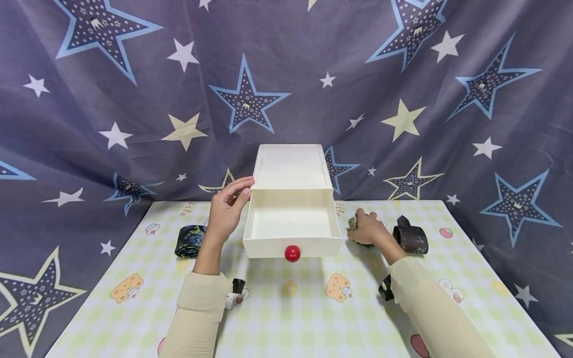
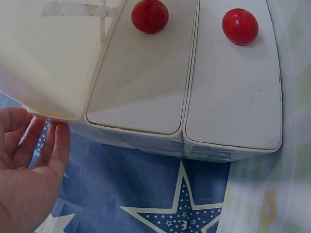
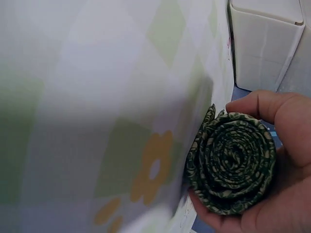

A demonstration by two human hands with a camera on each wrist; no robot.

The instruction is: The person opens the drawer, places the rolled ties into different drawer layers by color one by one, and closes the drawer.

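A white drawer unit point(image 1: 291, 166) stands at the middle back, its top drawer point(image 1: 291, 247) pulled out with a red knob in front. My left hand point(image 1: 226, 211) touches the unit's left side near the front corner. Its fingers are loosely bent, fingertips at the edge in the left wrist view. With thumb and fingers, my right hand point(image 1: 369, 228) grips a rolled necktie point(image 3: 233, 162), green with a cream pattern, whose coiled end faces the right wrist camera. The roll appears to be touching the tabletop.
Left of the unit lies a rolled dark blue patterned necktie point(image 1: 190, 242); right of my right hand, another dark rolled necktie point(image 1: 411, 237). A small black item point(image 1: 238, 285) and a black patterned roll point(image 1: 386, 288) lie nearer, beside the sleeves. Two lower drawers point(image 2: 233, 92) are closed.
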